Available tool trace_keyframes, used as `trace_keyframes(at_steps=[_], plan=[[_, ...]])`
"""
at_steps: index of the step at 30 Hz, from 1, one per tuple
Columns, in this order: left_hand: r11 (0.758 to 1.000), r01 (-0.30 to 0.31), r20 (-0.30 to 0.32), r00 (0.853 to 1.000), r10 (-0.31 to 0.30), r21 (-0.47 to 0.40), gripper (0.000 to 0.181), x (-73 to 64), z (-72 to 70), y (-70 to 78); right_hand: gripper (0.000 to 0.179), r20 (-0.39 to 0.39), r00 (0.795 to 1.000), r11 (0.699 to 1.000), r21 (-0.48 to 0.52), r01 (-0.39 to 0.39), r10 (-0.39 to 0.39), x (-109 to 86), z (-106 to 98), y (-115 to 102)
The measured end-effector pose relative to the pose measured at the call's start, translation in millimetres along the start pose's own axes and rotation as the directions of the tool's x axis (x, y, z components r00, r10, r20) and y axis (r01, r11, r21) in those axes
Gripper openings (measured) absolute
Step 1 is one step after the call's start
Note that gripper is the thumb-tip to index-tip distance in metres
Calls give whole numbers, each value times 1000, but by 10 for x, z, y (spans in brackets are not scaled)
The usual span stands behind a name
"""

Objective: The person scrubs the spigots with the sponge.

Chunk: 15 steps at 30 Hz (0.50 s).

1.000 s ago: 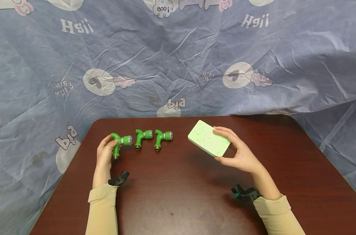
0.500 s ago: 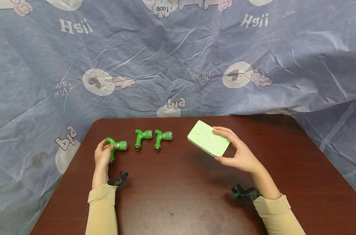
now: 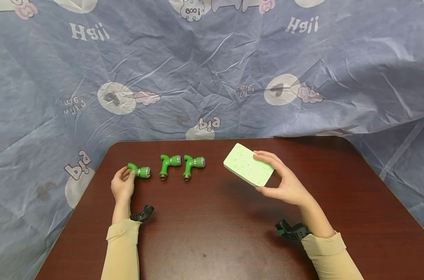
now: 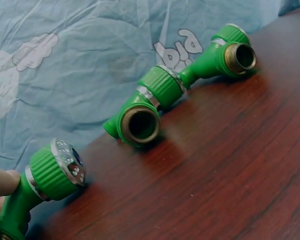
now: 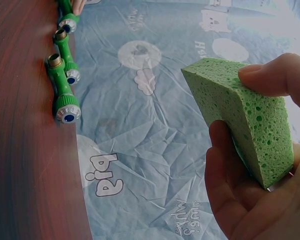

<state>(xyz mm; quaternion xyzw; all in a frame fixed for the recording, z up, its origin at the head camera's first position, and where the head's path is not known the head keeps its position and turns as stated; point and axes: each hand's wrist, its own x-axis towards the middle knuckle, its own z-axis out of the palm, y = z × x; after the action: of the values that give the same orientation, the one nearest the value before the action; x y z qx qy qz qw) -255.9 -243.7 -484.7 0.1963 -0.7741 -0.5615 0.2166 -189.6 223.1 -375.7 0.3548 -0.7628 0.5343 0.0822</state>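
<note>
At the table's left side my left hand (image 3: pixel 123 184) pinches a green faucet (image 3: pixel 143 172) by its body. Its ribbed knob points right, and my fingers hide most of its lower part. In the left wrist view only a thumb and fingertip show at the edge, against the held faucet (image 4: pixel 51 172). Two matching faucets, a middle one (image 3: pixel 165 165) and a right one (image 3: pixel 189 166), lie to the right of it with brass threaded ends toward me. My right hand (image 3: pixel 285 184) holds a pale green sponge (image 3: pixel 248 165) up above the table, thumb and fingers on opposite edges.
The dark reddish-brown wooden table (image 3: pixel 212 233) spreads beneath both arms. Behind it hangs a creased blue printed cloth (image 3: pixel 212 77). A black wrist mount (image 3: pixel 142 214) sits on the left wrist and another black mount (image 3: pixel 291 230) on the right.
My left hand has moved slightly left and lower in the head view with its faucet, which has come down beside the other two. My right hand and the sponge have stayed in place.
</note>
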Motion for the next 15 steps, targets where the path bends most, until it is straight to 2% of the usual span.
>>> trace_keyframes(at_steps=[5,9,12,15], plan=[[997,-50,-22,999,49,-64,47,10,29,-19,80,1,1000,1000,-5,-1,1,5,-3,-2],[994,-109,-79,991,106,-33,46,-14,56,26,80,3,1000,1000,-10,2,-2,7,-6,3],[981,-192,-137,972,188,-15,42,-60,107,94,80,2,1000,1000,-12,6,-6,4,-6,6],[950,-310,-179,937,299,-31,37,-122,197,187,80,1,1000,1000,-15,9,-9,0,-7,10]])
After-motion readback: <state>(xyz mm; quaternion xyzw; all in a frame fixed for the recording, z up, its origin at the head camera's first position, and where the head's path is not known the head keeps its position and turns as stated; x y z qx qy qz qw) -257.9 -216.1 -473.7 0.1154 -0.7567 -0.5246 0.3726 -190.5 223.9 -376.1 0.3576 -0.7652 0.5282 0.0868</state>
